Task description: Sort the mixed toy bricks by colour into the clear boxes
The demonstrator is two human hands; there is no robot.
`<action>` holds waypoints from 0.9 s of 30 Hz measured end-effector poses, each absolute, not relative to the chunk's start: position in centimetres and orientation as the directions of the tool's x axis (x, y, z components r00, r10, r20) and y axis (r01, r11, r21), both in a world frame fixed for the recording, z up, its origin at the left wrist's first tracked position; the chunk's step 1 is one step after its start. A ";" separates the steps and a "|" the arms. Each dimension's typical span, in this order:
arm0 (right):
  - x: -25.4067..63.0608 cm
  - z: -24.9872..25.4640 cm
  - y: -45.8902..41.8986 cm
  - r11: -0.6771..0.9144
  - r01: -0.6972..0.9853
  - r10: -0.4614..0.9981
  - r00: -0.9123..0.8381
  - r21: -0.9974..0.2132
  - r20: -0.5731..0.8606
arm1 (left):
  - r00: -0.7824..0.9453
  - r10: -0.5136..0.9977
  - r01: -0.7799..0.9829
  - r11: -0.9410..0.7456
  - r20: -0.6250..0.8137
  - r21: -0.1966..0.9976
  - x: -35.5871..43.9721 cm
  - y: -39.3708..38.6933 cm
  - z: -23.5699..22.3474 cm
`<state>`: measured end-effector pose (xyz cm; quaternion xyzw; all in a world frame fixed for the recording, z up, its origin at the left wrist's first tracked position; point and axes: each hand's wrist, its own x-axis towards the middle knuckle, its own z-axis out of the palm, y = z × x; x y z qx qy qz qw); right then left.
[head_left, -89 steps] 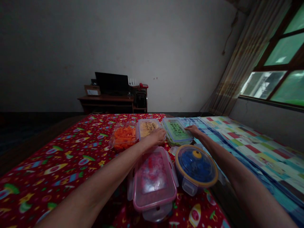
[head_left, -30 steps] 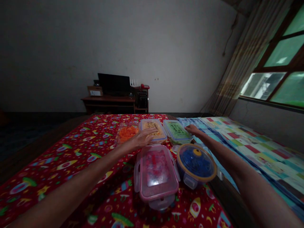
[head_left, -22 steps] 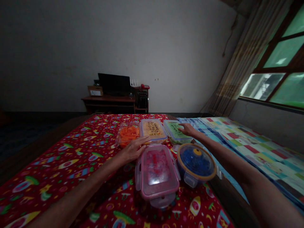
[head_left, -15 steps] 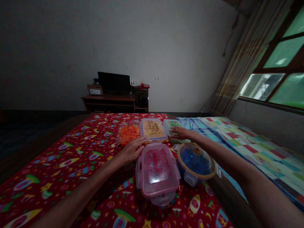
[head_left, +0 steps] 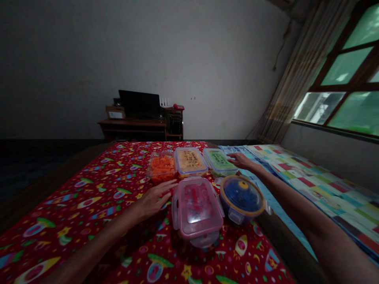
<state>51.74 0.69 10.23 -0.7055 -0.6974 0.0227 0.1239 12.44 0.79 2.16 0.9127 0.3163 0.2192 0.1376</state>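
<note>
Green-lidded box (head_left: 219,160), lid print illegible, right hand (head_left: 240,159) touching

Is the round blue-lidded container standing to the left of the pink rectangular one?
No: the round blue-lidded container stands to the right of the pink rectangular container, both on the red patterned cloth.

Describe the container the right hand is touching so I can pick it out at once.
On the red patterned cloth, three small boxes sit in a far row. The green-lidded box is the rightmost, beside the yellow-lidded box, with the right hand at its right edge. It alone looks green.
</note>
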 end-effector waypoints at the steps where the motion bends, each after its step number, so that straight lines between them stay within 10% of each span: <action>1: 52.4 10.5 -0.2 -0.017 0.976 0.989 0.048 -0.216 0.141 | 0.705 0.645 0.520 -0.753 0.296 0.402 12.0 0.3 1.9; 11: 56.1 7.4 -14.8 -0.120 0.866 0.901 0.300 -0.486 0.312 | 0.669 0.710 0.554 -0.673 0.219 0.490 11.6 -6.8 -2.6; 18: 53.0 -0.3 -22.2 -0.144 0.555 0.851 0.493 -0.819 0.185 | 0.514 0.790 0.495 -0.592 0.335 0.635 14.5 -8.7 -3.2; 22: 50.1 -2.5 -21.9 0.014 0.627 0.933 0.271 -0.779 0.236 | 0.503 0.797 0.481 -0.579 0.334 0.658 14.8 -9.1 -3.1; 27: 48.7 -3.3 -20.1 -0.163 0.763 0.882 0.397 -0.626 0.255 | 0.518 0.754 0.436 -0.639 0.404 0.634 15.4 -9.4 -4.0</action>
